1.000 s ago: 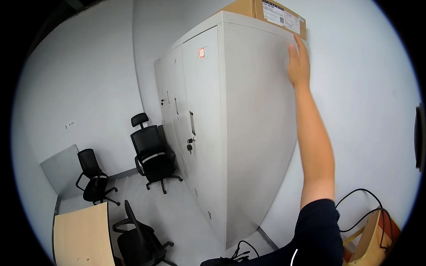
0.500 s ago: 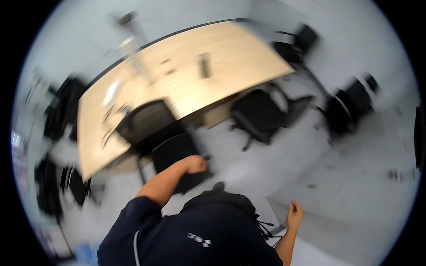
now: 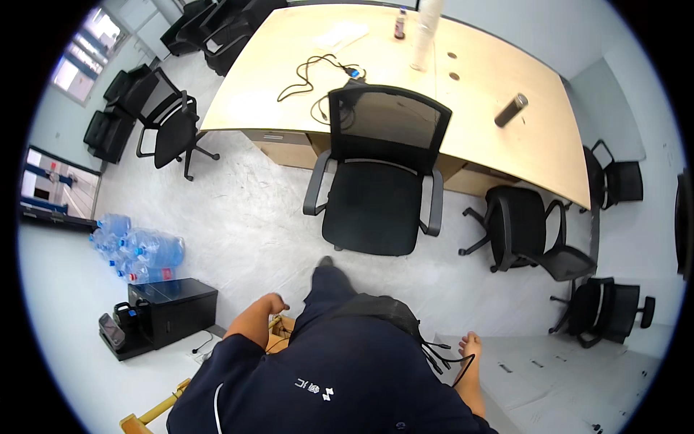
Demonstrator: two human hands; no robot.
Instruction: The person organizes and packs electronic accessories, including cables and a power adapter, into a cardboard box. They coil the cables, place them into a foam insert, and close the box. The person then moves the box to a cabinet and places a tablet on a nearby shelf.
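My left hand [image 3: 272, 302] hangs at my left side, its fingers loosely bent and partly hidden, with nothing visible in it. Just below it shows part of a yellow wooden frame [image 3: 277, 336]. Low on my right side, my right hand [image 3: 470, 346] is open and empty, fingers apart. Black cables [image 3: 434, 354] dangle from the dark pouch [image 3: 383, 312] at my waist, close to that hand. A black mesh office chair [image 3: 371, 206] stands in front of me, its seat toward me, out of contact with both hands.
Behind the chair is a light wooden desk [image 3: 528, 152] with a dark tumbler [image 3: 511, 110], a drink bottle [image 3: 400, 24], a tall white roll [image 3: 426, 36] and a black cable [image 3: 307, 76]. Large blue water bottles [image 3: 155, 248] and a black cabinet [image 3: 177, 311] stand left. Another office chair [image 3: 517, 224] stands right.
My view has swung left, bringing the water bottles and black cabinet into sight. The left hand, earlier in front of the chair seat, has dropped to my side. The picture is sharper.
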